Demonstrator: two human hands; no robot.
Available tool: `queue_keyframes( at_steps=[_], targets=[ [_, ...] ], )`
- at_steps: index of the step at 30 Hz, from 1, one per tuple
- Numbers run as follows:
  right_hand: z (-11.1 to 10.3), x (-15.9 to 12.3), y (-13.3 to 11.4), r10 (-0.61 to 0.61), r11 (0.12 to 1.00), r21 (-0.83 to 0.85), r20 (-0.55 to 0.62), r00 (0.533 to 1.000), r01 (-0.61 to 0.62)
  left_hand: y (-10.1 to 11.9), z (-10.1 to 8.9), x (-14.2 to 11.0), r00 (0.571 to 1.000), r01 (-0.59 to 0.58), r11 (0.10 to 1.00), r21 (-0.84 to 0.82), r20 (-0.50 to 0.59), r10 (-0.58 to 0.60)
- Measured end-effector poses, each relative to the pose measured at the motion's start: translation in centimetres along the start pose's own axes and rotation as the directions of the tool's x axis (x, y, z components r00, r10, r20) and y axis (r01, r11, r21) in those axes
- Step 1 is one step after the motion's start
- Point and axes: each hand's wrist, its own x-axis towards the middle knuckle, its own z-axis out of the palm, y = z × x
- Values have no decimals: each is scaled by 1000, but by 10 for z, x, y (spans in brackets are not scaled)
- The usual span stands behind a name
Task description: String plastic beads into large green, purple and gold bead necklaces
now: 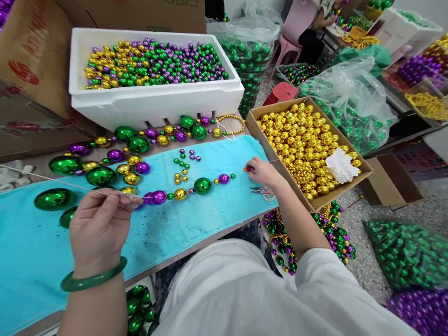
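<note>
A beaded strand [202, 185] of green, purple and gold balls on a thin string lies across the blue cloth [210, 219], between my hands. My left hand [101, 224], with a green bangle at the wrist, pinches a white string [63, 179] at the strand's left end. At the right end, my right hand [262, 171] is closed on the thin string, a small orange bit showing at its fingertips. Scissors [263, 192] rest just below that hand. Small loose beads [182, 164] sit in groups behind the strand. Large green balls [54, 199] lie beside my left hand.
A white foam box [157, 95] of mixed beads stands at the back, a finished-looking bead necklace [138, 144] before it. To the right is a cardboard box [350, 184] of gold beads [297, 144]. Bags of green balls [409, 252] lie on the floor. Another person [320, 21] sits far back.
</note>
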Motion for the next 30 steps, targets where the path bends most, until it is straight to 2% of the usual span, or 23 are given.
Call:
queue_keyframes(
  at_steps=[2,6,10,12,16,23,27,30],
  targets=[
    [0,-6,-1,-6,1000,24,13,1000,6,0,-1,2,1000,-18,1000,-2,-14,18],
    [2,-7,-10,-8,999,46,-65,998,11,2,0,5,997,-72,997,-3,-13,72],
    [8,-1,-30,-157,987,24,9,988,157,11,3,4,990,-138,990,-16,-4,138],
    [12,3,-38,-182,983,-25,45,982,183,19,4,3,985,-172,985,-23,-14,172],
    [15,12,-44,-146,985,-85,48,988,150,31,1,2,965,-259,966,-10,-36,258],
    [8,34,-44,-59,997,67,161,985,49,31,-9,3,958,-285,958,-29,-46,284],
    [3,44,-35,-67,993,105,125,990,54,33,-10,-3,956,-292,955,-52,-23,291],
    [-5,50,-22,-27,994,103,20,999,25,33,-13,-7,969,-246,967,-64,4,247]
  ],
)
